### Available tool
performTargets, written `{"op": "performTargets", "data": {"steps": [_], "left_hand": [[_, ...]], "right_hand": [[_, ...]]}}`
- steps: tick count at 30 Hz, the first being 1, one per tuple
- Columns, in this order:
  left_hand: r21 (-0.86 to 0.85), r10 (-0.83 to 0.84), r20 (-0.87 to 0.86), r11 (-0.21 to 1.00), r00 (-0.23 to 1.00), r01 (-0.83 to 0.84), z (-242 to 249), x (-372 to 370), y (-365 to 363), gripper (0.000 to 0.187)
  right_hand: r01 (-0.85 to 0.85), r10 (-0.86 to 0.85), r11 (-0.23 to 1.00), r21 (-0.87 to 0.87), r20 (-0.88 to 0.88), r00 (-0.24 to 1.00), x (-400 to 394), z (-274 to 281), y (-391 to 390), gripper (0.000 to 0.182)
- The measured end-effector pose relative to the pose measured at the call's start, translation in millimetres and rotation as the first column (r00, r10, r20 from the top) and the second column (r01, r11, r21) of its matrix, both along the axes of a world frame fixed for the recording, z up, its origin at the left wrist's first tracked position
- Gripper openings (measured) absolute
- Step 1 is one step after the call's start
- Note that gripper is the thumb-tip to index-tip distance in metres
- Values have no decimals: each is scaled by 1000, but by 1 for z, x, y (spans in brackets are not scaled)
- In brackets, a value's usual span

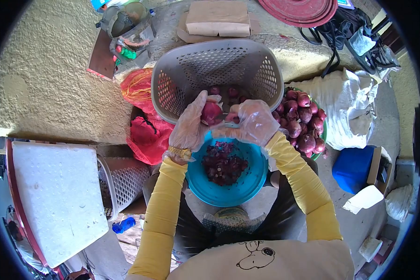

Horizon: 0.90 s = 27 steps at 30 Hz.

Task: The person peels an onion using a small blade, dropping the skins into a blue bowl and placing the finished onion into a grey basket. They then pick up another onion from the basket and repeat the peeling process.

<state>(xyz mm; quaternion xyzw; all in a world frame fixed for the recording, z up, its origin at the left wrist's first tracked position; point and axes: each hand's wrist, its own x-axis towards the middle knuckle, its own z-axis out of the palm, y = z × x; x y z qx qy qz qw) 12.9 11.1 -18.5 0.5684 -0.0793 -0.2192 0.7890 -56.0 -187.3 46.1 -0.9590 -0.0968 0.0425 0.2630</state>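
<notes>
My left hand [188, 122], in a clear plastic glove, grips a red onion [212, 113] above the front rim of a grey plastic basket [161, 100]. Close by on the right, my gloved right hand [256, 122] has its fingers curled in toward the onion; what they hold, if anything, is hidden. Several red onions [233, 92] lie at the bottom of the basket. Below both hands a turquoise basin [226, 198] contains a heap of dark red onion skins and trimmings [223, 165]. A pile of red onions [305, 122] fills a green container beside my right forearm.
White sacks [352, 109] and a blue container [353, 170] are on the right. Red mesh bags [149, 137], another basket [126, 182] and a white foam board [58, 200] sit left. A cardboard box [218, 17] and red lid [296, 10] rest on the ledge ahead.
</notes>
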Motion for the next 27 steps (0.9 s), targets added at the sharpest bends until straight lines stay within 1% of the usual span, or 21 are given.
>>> {"op": "performTargets", "data": {"steps": [1,2,3,4,6,7,9,10,12,14,15,16,17,18,21,22,23,24,25,26,27], "left_hand": [[-1,-1,0,1000,1000,1,-2,0,0,49],[57,-33,49,998,998,30,-3,0,1,49],[116,-68,96,992,993,57,4,-1,1,49],[116,-68,96,992,993,57,12,-2,1,49],[-121,-157,-129,982,979,141,26,-5,2,49],[-122,-158,-129,982,979,142,20,-4,1,49],[147,-77,194,988,978,49,7,-2,-2,49],[147,-77,193,988,978,49,7,-1,-1,49],[92,-123,64,989,990,117,13,-1,2,49],[28,-173,-63,984,983,175,23,-2,5,49],[-7,-200,-125,980,972,200,25,-2,5,49],[-7,-199,-125,980,972,200,23,-3,5,49],[175,-165,63,973,984,152,18,-3,5,50],[339,-159,252,938,955,67,13,-3,5,50],[444,-265,367,892,892,83,7,1,13,45],[445,-266,366,892,892,83,8,0,13,45],[408,-274,564,913,779,26,10,-2,14,45],[358,-267,734,933,625,-22,13,-4,14,56],[358,-267,734,934,624,-22,7,0,17,56],[396,-325,661,917,676,54,-3,6,21,71],[425,-382,582,896,718,132,-1,8,21,88]], "right_hand": [[41,-41,999,-6,64,997,0,-7,-3,80],[82,-80,997,-9,129,988,-1,-10,-5,83],[82,-80,997,-9,130,988,-1,-10,-5,83],[92,-93,996,15,83,992,-1,-9,-6,86],[103,-104,994,39,35,994,-1,-8,-6,89],[94,-94,996,-2,59,994,0,-8,-5,87],[85,-82,995,-42,81,993,1,-8,-5,86],[73,-70,996,-42,58,996,2,-7,-6,84],[60,-59,997,-42,34,998,3,-11,-8,83],[45,-39,998,-36,148,988,3,-24,-9,75],[44,-38,998,-36,148,988,3,-27,-9,75],[59,-54,998,-24,173,983,2,-29,-8,71],[74,-70,997,-12,198,978,1,-29,-8,67],[73,-69,997,-12,198,978,2,-29,-8,67],[67,-66,998,-3,129,989,2,-27,-7,67],[52,-48,998,-26,114,992,2,-25,-6,70],[36,-31,998,-49,98,995,2,-22,-5,73],[36,-31,998,-49,98,995,2,-16,-4,73],[14,-11,997,-78,32,999,2,-8,-4,74],[-10,7,994,-105,-35,999,2,-4,-3,76],[-10,7,994,-106,-35,999,2,-7,-3,76]]}}
